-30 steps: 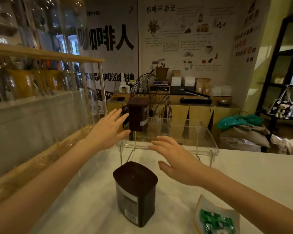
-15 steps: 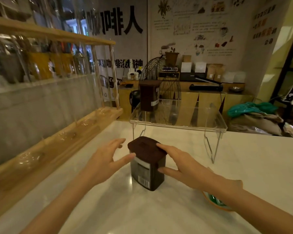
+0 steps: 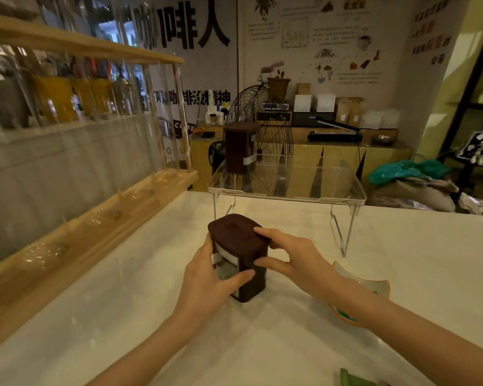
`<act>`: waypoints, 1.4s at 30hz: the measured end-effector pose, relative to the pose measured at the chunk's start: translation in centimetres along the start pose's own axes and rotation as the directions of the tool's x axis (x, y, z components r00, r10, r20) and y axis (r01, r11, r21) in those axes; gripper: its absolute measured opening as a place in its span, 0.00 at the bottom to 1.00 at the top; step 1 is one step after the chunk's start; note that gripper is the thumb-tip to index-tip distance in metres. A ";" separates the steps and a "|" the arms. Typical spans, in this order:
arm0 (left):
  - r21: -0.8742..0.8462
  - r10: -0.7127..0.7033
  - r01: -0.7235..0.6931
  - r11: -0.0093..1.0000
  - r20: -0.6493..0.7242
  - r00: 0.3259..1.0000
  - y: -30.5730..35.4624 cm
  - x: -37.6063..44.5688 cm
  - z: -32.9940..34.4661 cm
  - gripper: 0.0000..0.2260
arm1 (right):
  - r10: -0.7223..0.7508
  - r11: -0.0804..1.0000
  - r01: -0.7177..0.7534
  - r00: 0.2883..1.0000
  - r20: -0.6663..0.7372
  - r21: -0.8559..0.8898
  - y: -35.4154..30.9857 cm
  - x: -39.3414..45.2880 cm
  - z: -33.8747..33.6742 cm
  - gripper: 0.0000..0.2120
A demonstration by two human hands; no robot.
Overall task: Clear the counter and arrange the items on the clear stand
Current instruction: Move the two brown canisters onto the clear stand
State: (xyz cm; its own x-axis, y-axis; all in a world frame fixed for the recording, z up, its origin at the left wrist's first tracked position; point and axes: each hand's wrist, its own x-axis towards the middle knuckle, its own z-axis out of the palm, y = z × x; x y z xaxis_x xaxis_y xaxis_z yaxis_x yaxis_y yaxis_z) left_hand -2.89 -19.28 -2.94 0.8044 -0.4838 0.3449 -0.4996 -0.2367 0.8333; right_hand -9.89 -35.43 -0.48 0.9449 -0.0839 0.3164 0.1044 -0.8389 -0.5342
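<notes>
A dark brown lidded canister point(image 3: 239, 238) stands on the white counter point(image 3: 262, 344), a little in front of the clear stand point(image 3: 287, 195). My left hand point(image 3: 207, 277) wraps its left side and front. My right hand point(image 3: 293, 259) grips its right side, with fingers on the lid edge. A second brown canister point(image 3: 240, 147) stands upright on the stand's left end. A small dish with green wrapped sweets point(image 3: 357, 299) lies on the counter to the right, partly hidden by my right forearm.
A wooden rack with glass panels and jars point(image 3: 95, 190) runs along the counter's left edge. A wire fan point(image 3: 265, 129) and a wooden cabinet point(image 3: 332, 154) stand behind the stand. Something green point(image 3: 352, 380) shows at the bottom edge.
Both hands drew back from the stand to the near canister and closed on its sides. The view moved nearer and tilted down.
</notes>
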 end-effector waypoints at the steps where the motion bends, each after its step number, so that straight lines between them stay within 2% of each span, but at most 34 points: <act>1: -0.022 -0.009 0.009 1.000 -0.002 1.000 0.1 0.1 0.0 0.37 | -0.004 1.000 0.004 1.000 -0.012 -0.001 0.0 -0.1 0.1 0.28; 11: -0.081 -0.017 0.018 0.997 0.008 1.000 2.4 1.7 -2.7 0.34 | -0.148 0.989 0.143 0.976 -0.162 -0.046 -1.3 0.4 -1.3 0.27; 14: -0.107 0.035 -0.032 0.994 0.027 0.999 4.3 2.7 -4.4 0.32 | -0.199 0.980 0.200 0.953 -0.229 -0.015 -2.4 1.1 -2.7 0.26; 18: -0.138 0.123 -0.114 0.984 0.054 0.991 7.0 5.0 -6.1 0.21 | -0.242 0.965 0.263 0.914 -0.327 0.021 -3.5 2.5 -5.0 0.26; 21: -0.207 0.195 -0.173 0.963 0.087 0.977 9.1 7.5 -6.2 0.21 | -0.258 0.958 0.286 0.880 -0.398 0.010 -4.1 3.8 -7.2 0.26; 28: -0.357 0.207 -0.133 0.925 0.178 0.962 10.4 14.5 -4.2 0.19 | -0.200 0.972 0.236 0.792 -0.577 -0.012 -2.4 7.4 -10.8 0.24; 34: -0.347 0.199 -0.122 0.930 0.195 0.960 8.7 18.9 -0.5 0.25 | -0.049 0.991 0.116 0.796 -0.604 0.073 1.9 10.0 -10.5 0.22; 42: -0.386 0.104 -0.017 0.922 0.205 0.973 6.0 22.6 2.1 0.24 | 0.044 0.992 0.033 0.800 -0.598 0.118 5.0 13.1 -9.8 0.23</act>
State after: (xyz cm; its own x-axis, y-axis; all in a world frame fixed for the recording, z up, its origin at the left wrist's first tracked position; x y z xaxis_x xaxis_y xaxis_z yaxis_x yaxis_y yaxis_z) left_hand 11.67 -33.38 8.96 0.6647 -0.6683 0.3339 -0.3509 0.1152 0.9293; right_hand 0.00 -46.01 8.68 0.5751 -0.4259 0.6985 0.1715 -0.7721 -0.6119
